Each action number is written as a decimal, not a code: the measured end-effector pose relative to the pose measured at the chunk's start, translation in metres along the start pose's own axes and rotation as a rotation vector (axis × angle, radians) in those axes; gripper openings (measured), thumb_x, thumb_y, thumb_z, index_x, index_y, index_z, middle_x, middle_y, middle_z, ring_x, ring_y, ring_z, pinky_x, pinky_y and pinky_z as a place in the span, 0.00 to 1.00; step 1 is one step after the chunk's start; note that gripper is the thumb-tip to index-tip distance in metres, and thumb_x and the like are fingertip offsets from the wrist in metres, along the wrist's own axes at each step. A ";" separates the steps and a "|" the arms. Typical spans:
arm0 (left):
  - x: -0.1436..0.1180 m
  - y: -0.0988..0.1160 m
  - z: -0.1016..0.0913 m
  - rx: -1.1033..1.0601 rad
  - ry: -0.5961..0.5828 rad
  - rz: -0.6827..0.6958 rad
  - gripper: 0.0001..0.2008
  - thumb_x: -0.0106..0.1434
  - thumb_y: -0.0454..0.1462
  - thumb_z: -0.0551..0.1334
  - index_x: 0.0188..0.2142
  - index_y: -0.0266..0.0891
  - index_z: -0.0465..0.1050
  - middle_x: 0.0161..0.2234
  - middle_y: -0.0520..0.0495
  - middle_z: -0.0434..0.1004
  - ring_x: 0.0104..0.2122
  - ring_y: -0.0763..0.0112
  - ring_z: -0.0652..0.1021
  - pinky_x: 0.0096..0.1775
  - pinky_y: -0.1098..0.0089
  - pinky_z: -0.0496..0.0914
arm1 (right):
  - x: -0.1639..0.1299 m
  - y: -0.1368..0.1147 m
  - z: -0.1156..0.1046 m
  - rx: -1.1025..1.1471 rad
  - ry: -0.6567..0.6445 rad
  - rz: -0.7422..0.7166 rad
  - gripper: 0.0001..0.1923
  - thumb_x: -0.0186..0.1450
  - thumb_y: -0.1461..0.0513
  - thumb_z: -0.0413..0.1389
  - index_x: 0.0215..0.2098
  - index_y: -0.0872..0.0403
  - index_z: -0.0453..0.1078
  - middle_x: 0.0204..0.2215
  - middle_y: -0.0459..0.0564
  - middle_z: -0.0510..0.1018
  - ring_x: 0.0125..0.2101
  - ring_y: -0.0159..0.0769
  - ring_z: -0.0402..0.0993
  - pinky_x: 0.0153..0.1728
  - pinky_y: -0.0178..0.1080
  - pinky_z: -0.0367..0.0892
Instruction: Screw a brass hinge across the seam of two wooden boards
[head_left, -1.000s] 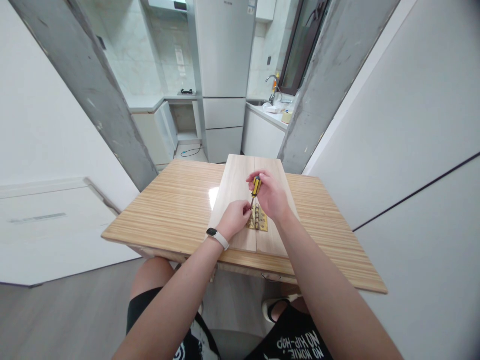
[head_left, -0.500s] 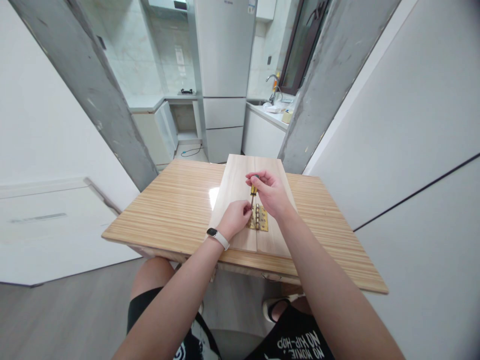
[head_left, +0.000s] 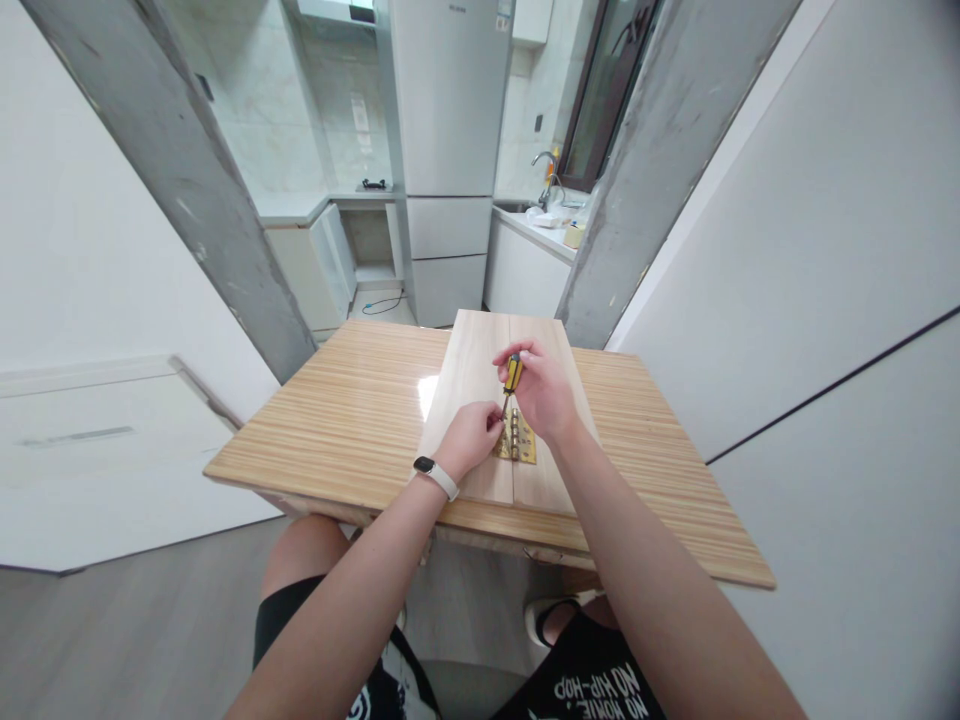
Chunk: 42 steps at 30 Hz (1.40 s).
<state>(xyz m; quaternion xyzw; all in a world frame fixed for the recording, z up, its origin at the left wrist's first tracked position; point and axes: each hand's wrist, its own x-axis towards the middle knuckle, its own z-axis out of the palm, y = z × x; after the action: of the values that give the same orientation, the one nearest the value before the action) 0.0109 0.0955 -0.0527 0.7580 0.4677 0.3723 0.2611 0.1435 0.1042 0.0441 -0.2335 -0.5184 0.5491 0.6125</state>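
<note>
Two pale wooden boards (head_left: 476, 380) lie side by side on a striped wooden table (head_left: 352, 420). A brass hinge (head_left: 523, 446) spans their seam near the front. My right hand (head_left: 541, 392) grips the yellow and black handle of a small screwdriver (head_left: 511, 376), held upright with its tip down at the hinge's left leaf. My left hand (head_left: 469, 437), with a white watch on the wrist, rests on the left board with fingers pinched around the screwdriver's tip; whatever it pinches is hidden.
Grey concrete pillars stand beyond the table on both sides. A white wall panel (head_left: 825, 300) runs close along the right. Behind is a kitchen with a tall fridge (head_left: 448, 150) and a sink counter (head_left: 536, 225). My knees sit under the table's front edge.
My right hand has twisted around the screwdriver handle, covering it half a second ago and showing it again now. My left hand and the boards have stayed put.
</note>
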 end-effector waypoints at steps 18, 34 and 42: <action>0.000 0.000 -0.002 0.015 -0.003 0.010 0.05 0.65 0.30 0.62 0.34 0.37 0.77 0.32 0.47 0.81 0.32 0.68 0.78 0.37 0.69 0.68 | 0.004 0.007 -0.007 -0.122 0.078 0.016 0.14 0.60 0.52 0.72 0.39 0.49 0.80 0.41 0.48 0.83 0.40 0.37 0.80 0.50 0.44 0.72; 0.000 -0.001 0.000 0.022 0.004 0.017 0.05 0.64 0.29 0.62 0.34 0.37 0.77 0.32 0.47 0.81 0.32 0.68 0.77 0.37 0.69 0.68 | 0.002 0.007 0.000 -0.089 0.059 -0.041 0.12 0.64 0.55 0.68 0.37 0.47 0.70 0.31 0.43 0.79 0.31 0.32 0.71 0.37 0.38 0.67; 0.000 0.001 -0.002 0.025 0.004 0.006 0.05 0.64 0.30 0.62 0.32 0.37 0.76 0.31 0.47 0.80 0.31 0.68 0.76 0.36 0.70 0.66 | -0.001 -0.005 -0.001 -0.081 -0.021 0.053 0.11 0.68 0.52 0.62 0.37 0.50 0.81 0.39 0.49 0.82 0.35 0.35 0.72 0.40 0.40 0.68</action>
<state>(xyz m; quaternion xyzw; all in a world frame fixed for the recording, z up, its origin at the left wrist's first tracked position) 0.0100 0.0947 -0.0509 0.7618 0.4704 0.3687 0.2499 0.1461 0.1025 0.0477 -0.2661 -0.5403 0.5463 0.5821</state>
